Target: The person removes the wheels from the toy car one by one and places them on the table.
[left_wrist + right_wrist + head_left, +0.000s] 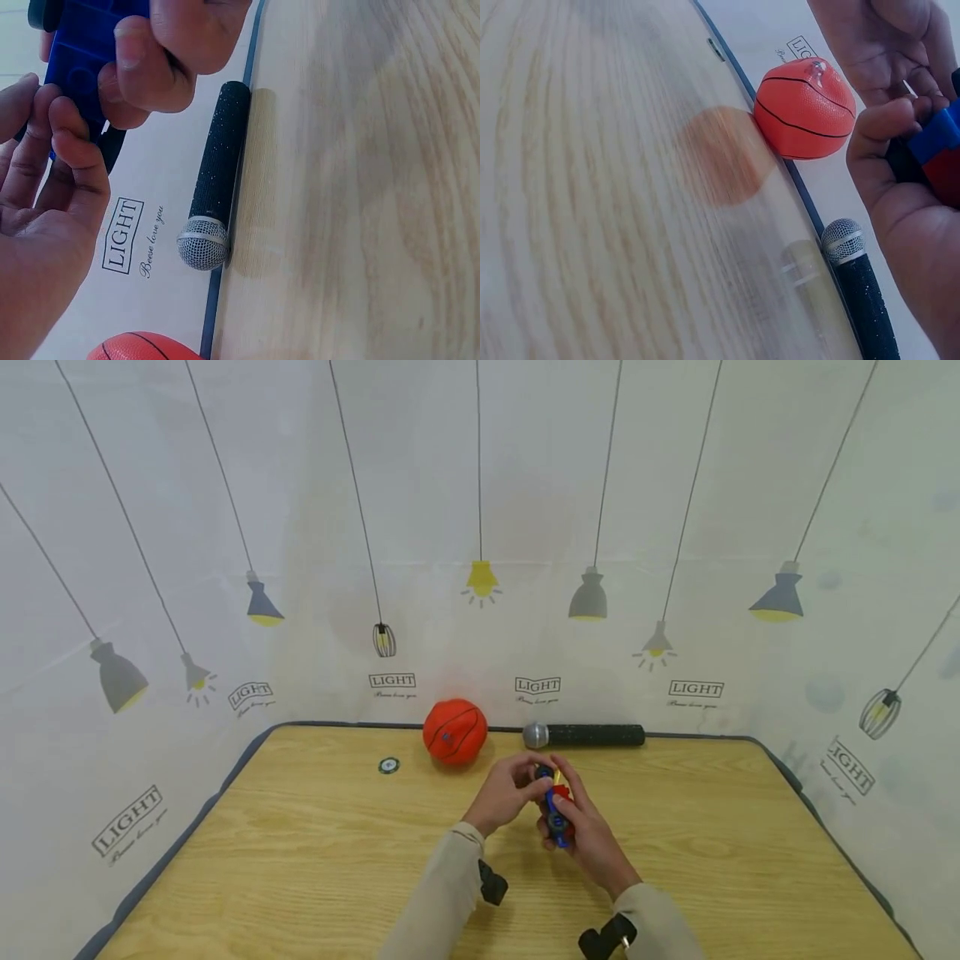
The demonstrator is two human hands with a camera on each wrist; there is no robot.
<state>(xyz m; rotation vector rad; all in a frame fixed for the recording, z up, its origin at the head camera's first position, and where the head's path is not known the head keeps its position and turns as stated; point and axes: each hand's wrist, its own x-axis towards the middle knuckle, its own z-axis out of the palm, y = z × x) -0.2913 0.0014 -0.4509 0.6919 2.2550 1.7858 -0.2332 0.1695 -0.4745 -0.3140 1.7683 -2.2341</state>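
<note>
1. Holds a blue-and-red toy vehicle up off the wood-grain tabletop, slightly right of midway between its left and right edges.
2. Curls the fingers of the right hand around the vehicle, with the thumb on top.
3. Pinches the far end, by a black wheel, with the fingers and thumb of the left hand.
4. Shows a blue moulded face of the vehicle to the left wrist camera.
5. Includes a black microphone lying along the back edge, right of its midpoint, with the silver mesh head pointing left.
6. Includes a red toy basketball at the back edge, left of its midpoint.
7. Includes a small round chip lying flat between basketball and back left corner.
8. Wears beige sleeves, with black devices at both wrists.
</note>
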